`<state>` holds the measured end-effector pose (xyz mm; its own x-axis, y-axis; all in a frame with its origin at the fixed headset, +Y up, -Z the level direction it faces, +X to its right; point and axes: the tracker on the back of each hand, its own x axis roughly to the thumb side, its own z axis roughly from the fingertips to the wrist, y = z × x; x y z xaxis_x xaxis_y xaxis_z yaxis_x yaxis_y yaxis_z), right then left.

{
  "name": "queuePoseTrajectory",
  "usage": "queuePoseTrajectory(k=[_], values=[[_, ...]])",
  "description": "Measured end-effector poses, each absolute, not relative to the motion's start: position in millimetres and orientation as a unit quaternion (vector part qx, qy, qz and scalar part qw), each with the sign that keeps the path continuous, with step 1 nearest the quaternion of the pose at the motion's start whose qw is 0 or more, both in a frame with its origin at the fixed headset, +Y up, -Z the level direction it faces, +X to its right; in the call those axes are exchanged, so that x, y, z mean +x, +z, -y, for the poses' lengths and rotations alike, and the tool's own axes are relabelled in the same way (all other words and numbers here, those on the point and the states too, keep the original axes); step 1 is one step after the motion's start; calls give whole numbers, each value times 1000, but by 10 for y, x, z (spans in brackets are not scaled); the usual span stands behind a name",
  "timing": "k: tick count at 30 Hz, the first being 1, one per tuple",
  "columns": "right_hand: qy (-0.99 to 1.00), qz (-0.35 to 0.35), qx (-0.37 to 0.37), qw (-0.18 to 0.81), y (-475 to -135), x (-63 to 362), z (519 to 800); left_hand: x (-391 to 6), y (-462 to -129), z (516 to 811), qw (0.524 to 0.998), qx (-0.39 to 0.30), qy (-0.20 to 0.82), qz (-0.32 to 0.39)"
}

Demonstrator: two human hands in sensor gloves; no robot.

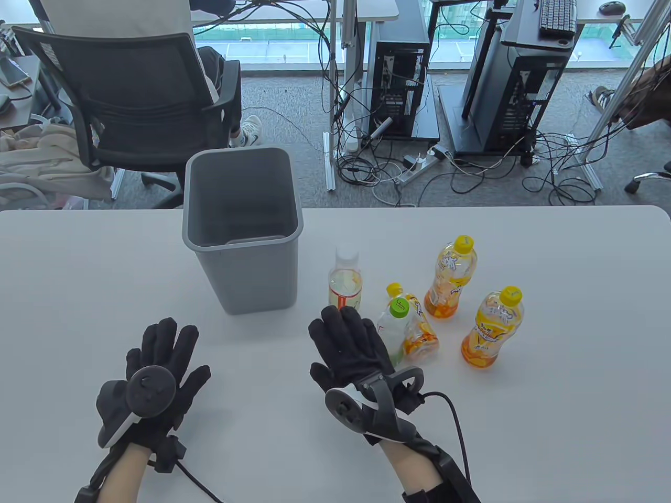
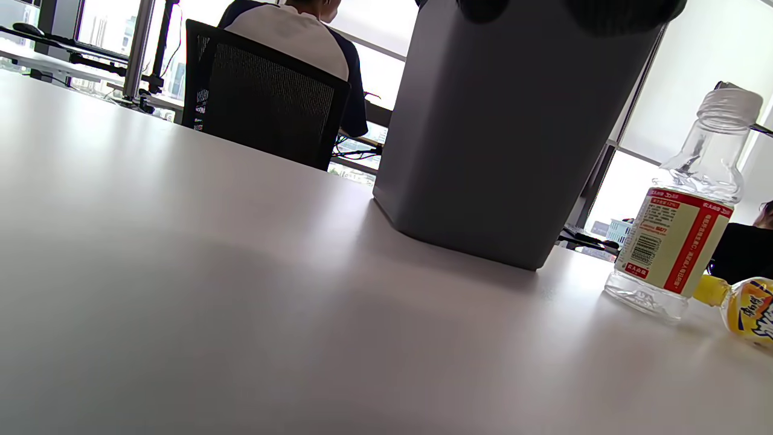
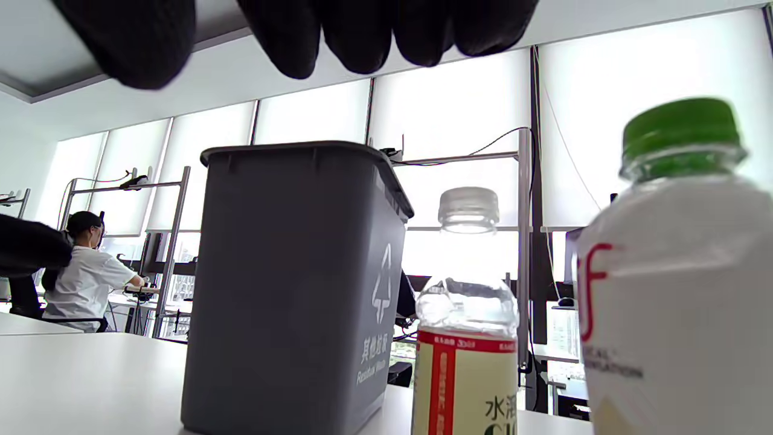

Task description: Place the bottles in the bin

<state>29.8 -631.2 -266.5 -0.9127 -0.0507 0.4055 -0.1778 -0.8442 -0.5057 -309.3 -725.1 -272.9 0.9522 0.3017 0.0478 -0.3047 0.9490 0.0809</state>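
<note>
No bottle visibly lies in the grey bin, at twelve o'clock on the surface. All five bottles wait at three o'clock. Both the left hand and right hand hover empty, fingers apart.

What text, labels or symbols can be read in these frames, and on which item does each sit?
Grey bin: white recycling-arrows sign over "其他垃圾"; the English line beneath is blurred, seemingly "Residual Waste".
Clear-capped bottle: "水" on its cream label; the red band's small print is unreadable.
Green-capped bottle: a red partial letter, "F"-like; the grey line below is blurred.
Orange bottles: label characters too small to read.
</note>
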Motion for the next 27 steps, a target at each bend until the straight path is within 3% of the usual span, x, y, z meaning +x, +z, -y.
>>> queuePoseTrajectory(k=[3,6,18,27], values=[[942,293,164,18,-2790,466,5952,-3109,-2739,7257,986,41,159,14],[961,251,116,-8,-2979,679,5779,-3116,-2748,7262,986,38,161,13],[992,73,75,-65,-3390,1044,6140,-3230,-2798,7308,983,24,184,-15],[991,99,88,-1,-3372,1031,6029,-3319,-2822,7324,984,14,168,-49]])
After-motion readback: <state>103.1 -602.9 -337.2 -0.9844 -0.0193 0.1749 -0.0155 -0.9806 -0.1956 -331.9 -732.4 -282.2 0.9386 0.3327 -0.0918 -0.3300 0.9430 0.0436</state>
